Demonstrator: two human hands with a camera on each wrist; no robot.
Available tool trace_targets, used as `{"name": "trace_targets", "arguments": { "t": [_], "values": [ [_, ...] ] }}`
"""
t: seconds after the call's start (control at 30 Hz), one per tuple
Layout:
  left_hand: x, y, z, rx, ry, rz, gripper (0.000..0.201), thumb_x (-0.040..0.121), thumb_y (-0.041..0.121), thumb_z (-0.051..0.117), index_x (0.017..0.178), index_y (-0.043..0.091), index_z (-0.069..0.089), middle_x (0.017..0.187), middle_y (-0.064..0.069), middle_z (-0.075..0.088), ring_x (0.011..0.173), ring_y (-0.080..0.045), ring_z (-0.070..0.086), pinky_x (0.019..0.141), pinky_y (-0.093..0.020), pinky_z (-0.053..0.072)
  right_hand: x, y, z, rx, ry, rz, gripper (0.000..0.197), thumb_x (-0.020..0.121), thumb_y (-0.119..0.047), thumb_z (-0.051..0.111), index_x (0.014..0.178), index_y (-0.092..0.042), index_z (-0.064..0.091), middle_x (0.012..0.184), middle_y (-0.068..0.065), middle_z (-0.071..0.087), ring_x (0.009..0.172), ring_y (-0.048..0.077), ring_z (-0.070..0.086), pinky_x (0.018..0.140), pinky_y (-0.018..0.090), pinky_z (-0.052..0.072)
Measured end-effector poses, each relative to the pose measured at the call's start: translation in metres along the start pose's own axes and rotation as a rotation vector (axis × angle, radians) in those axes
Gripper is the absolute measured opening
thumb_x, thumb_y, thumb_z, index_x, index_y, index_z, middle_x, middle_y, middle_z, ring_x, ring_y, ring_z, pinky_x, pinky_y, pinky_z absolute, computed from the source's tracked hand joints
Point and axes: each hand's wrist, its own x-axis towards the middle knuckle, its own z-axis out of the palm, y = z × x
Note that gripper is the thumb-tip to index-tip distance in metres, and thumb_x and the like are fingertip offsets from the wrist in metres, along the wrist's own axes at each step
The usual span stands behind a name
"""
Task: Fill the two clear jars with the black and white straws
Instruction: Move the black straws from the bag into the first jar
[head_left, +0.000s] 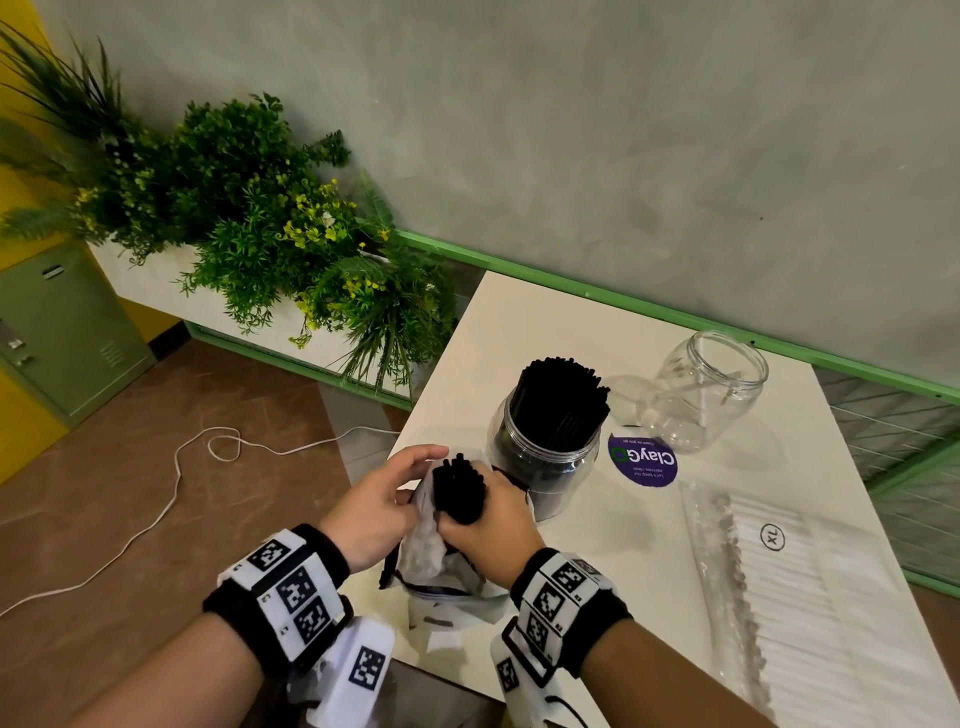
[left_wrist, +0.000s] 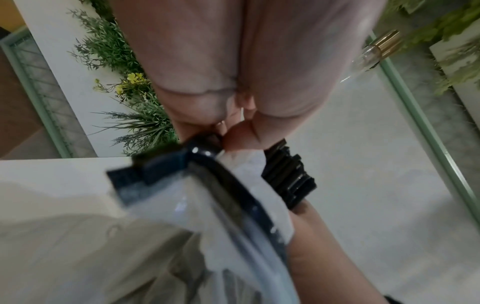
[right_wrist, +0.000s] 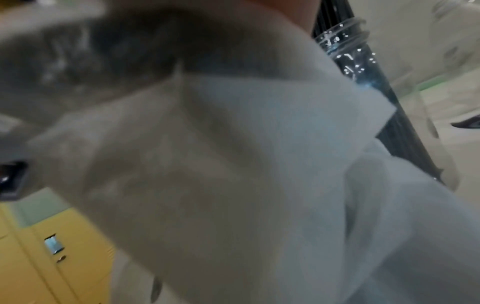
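At the table's near left corner, my right hand (head_left: 467, 519) grips a bundle of black straws (head_left: 460, 491) that sticks up out of a crumpled clear plastic bag (head_left: 426, 545). My left hand (head_left: 415, 478) pinches the bag's upper edge beside the bundle. The left wrist view shows that pinch on the bag (left_wrist: 244, 170), with the black straws (left_wrist: 288, 176) just behind it. Just behind my hands stands a clear jar (head_left: 545, 467) packed with upright black straws (head_left: 561, 400). A second clear jar (head_left: 701, 389) stands empty at the back right. The bag (right_wrist: 233, 164) fills the blurred right wrist view.
A flat pack of white straws (head_left: 769, 571) marked XL lies on the white table (head_left: 571, 322) at the right. A round purple sticker (head_left: 642, 460) sits between the jars. Plants (head_left: 260, 223) and a white cable (head_left: 176, 478) on the floor are to the left.
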Motion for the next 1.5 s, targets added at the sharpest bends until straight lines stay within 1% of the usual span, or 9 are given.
{"name": "trace_targets", "arguments": {
  "t": [0.23,0.57,0.8,0.97,1.07,1.2,1.3,1.4,1.5],
  "values": [
    [-0.001,0.006,0.008,-0.099,0.028,-0.033,0.058,0.080,-0.027,0.043,0.113,0.019,0.057,0.113,0.000,0.064,0.092,-0.002,0.064,0.085,-0.023,0.051,-0.012,-0.004,-0.006,0.245,0.090,-0.010,0.050,0.073,-0.011,0.074,0.111,-0.028,0.048,0.092,-0.013,0.061,0.086,0.000,0.059,0.074,0.009,0.043],
    [0.001,0.008,0.008,-0.118,0.076,-0.041,0.053,0.083,-0.024,0.042,0.104,0.021,0.059,0.107,-0.001,0.065,0.103,-0.014,0.059,0.095,-0.032,0.045,-0.007,-0.001,-0.021,0.400,0.329,-0.065,0.043,0.076,-0.009,0.066,0.102,-0.037,0.048,0.083,-0.002,0.065,0.085,0.021,0.066,0.081,0.031,0.053],
    [0.002,0.005,0.015,-0.081,0.021,-0.043,0.058,0.080,-0.027,0.040,0.106,0.021,0.059,0.108,-0.005,0.065,0.095,0.000,0.063,0.079,-0.020,0.051,-0.014,0.005,-0.022,0.479,0.333,-0.098,0.052,0.077,-0.005,0.067,0.122,-0.021,0.045,0.094,0.005,0.066,0.094,0.014,0.064,0.085,0.019,0.047],
    [0.005,-0.001,0.021,-0.029,-0.021,-0.040,0.066,0.078,-0.018,0.043,0.109,0.038,0.061,0.113,-0.005,0.067,0.094,-0.040,0.062,0.077,-0.051,0.046,-0.017,0.005,-0.013,0.434,0.292,-0.079,0.047,0.081,-0.008,0.071,0.120,-0.023,0.049,0.097,-0.009,0.062,0.093,0.005,0.060,0.084,0.014,0.045],
    [0.008,0.002,0.026,-0.037,-0.021,-0.029,0.064,0.078,-0.020,0.041,0.111,0.031,0.058,0.110,-0.006,0.067,0.091,-0.028,0.060,0.079,-0.043,0.044,-0.012,0.004,-0.018,0.449,0.371,-0.068,0.037,0.079,-0.004,0.068,0.107,-0.023,0.055,0.089,-0.016,0.062,0.084,0.003,0.060,0.079,0.016,0.044],
    [0.008,0.008,0.022,-0.028,0.035,0.015,0.056,0.081,-0.026,0.040,0.103,0.021,0.062,0.108,-0.003,0.067,0.101,-0.016,0.061,0.089,-0.025,0.048,-0.014,0.000,-0.041,0.472,0.480,-0.141,0.044,0.080,0.003,0.067,0.112,-0.023,0.051,0.092,0.001,0.064,0.087,0.009,0.063,0.079,0.016,0.047],
    [0.008,0.004,0.018,-0.025,0.060,-0.042,0.065,0.078,-0.027,0.035,0.089,0.026,0.071,0.107,-0.005,0.069,0.105,-0.023,0.063,0.094,-0.036,0.050,-0.024,0.014,-0.052,0.364,0.518,-0.107,0.057,0.082,-0.005,0.069,0.120,-0.039,0.044,0.094,-0.001,0.067,0.090,0.012,0.065,0.081,0.020,0.050],
    [0.002,0.005,0.024,0.230,0.099,0.050,0.046,0.082,0.000,0.042,0.088,0.037,0.070,0.115,0.003,0.065,0.113,-0.015,0.058,0.101,-0.027,0.042,-0.034,0.035,-0.046,0.434,0.489,0.029,0.063,0.081,-0.007,0.071,0.127,-0.040,0.042,0.098,0.002,0.069,0.090,0.012,0.067,0.081,0.026,0.053],
    [-0.012,0.010,0.045,0.739,0.093,0.395,0.032,0.078,0.036,0.045,0.104,0.033,0.063,0.124,0.013,0.054,0.117,-0.008,0.050,0.100,-0.030,0.037,-0.036,0.046,-0.032,0.530,0.470,0.094,0.053,0.077,0.004,0.071,0.120,-0.022,0.053,0.091,-0.006,0.071,0.082,0.011,0.066,0.073,0.019,0.052]
  ]
}}
